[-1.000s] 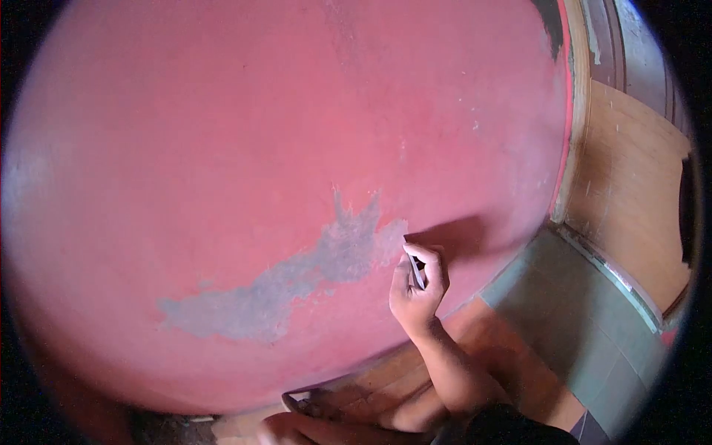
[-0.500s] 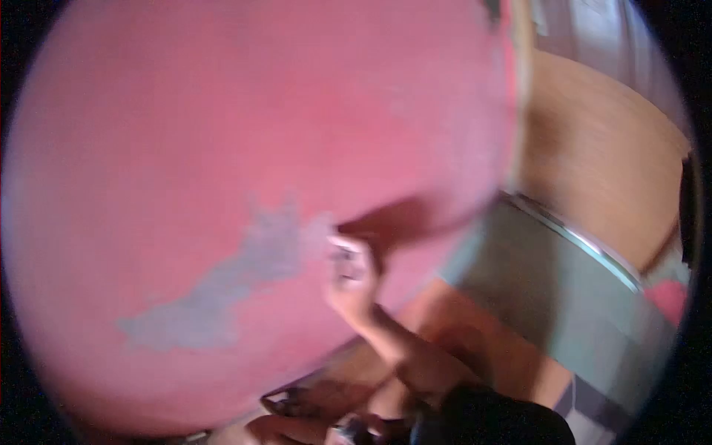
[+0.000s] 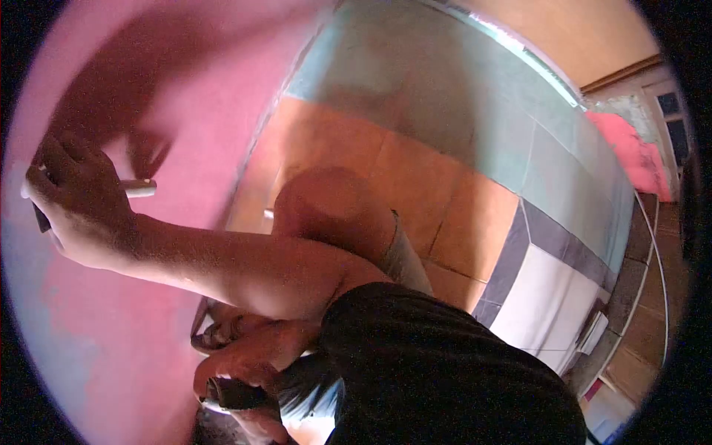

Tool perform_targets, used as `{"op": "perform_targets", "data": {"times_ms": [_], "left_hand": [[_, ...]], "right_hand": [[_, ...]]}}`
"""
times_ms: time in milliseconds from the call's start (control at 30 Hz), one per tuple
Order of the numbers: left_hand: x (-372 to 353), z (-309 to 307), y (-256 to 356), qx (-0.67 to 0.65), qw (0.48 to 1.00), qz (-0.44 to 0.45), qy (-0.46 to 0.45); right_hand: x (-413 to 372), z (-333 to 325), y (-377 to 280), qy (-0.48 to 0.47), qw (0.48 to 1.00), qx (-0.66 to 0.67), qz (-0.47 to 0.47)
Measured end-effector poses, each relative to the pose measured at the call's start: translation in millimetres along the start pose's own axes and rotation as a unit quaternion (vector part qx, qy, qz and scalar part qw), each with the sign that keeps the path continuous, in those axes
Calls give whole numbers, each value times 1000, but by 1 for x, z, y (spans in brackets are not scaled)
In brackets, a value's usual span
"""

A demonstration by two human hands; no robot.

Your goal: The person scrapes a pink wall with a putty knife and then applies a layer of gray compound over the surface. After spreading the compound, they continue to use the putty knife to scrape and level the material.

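Observation:
My right hand (image 3: 85, 196) is at the far left with its fingers closed round a pale-handled tool (image 3: 139, 188). The handle's end sticks out on the thumb side, and a small dark piece shows at the hand's lower edge. Right behind the hand is a pink wall (image 3: 215, 126) with the hand's shadow above. Bluish-grey patches (image 3: 55, 348) mark the paint lower down. Low in the view is what shows of my left hand (image 3: 230, 367), beside a dark band-like thing (image 3: 239, 394). Its fingers are unclear there, so I cannot tell what it holds.
My bent knee (image 3: 319, 204) rises behind the right arm. Orange tiles (image 3: 400, 185) and grey-green tiles (image 3: 400, 59) cover the floor, with white tiles (image 3: 545, 297) at right. A pink thing (image 3: 630, 152) lies near a door frame (image 3: 656, 96). A thin cable (image 3: 662, 274) hangs at far right.
My view has swung toward the floor on the right. My right hand, with the tool, now appears farther left and higher, and more of the arm and black sleeve shows.

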State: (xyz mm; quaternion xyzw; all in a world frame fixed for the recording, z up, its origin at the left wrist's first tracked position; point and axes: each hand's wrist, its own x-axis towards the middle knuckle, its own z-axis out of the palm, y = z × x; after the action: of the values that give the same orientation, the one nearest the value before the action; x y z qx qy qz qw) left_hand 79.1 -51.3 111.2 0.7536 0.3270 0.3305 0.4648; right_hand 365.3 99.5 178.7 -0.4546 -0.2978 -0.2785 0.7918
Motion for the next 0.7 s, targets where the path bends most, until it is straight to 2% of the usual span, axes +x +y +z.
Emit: {"op": "perform_targets", "data": {"times_ms": [100, 167, 200, 233, 300, 367, 400, 467, 567, 633, 667, 700], "left_hand": [[0, -1, 6, 34, 999, 9, 8], [2, -5, 4, 75, 996, 36, -18], [2, -27, -25, 167, 968, 156, -107], [2, -49, -54, 230, 914, 285, -176], [6, -35, -42, 85, 977, 84, -175], [29, -4, -15, -28, 986, -115, -121], [44, 0, -4, -13, 980, -150, -134], [65, -14, -11, 45, 973, -148, -173], [91, -27, -13, 141, 962, -154, -179], [102, -46, -49, 197, 955, -134, -176], [107, -45, -58, 182, 960, -129, -168], [105, -46, -76, 117, 965, -180, -153]], "right_hand": [[7, 3, -4, -18, 999, -34, 15], [5, -1, -3, -22, 999, -25, 27], [6, -3, -4, -23, 999, -14, 38], [9, -11, -5, -41, 998, -4, 37], [12, -18, -4, -45, 999, 0, 26], [11, -19, -6, -26, 1000, 1, 3], [11, -20, -6, -21, 1000, 5, -14], [8, -21, -9, -26, 999, 5, -27], [1, -17, -9, -44, 999, 5, -28], [8, -21, -7, -66, 997, 2, -47], [8, -21, -8, -74, 996, -8, -46], [7, -25, -8, -87, 995, -13, -46]]}}
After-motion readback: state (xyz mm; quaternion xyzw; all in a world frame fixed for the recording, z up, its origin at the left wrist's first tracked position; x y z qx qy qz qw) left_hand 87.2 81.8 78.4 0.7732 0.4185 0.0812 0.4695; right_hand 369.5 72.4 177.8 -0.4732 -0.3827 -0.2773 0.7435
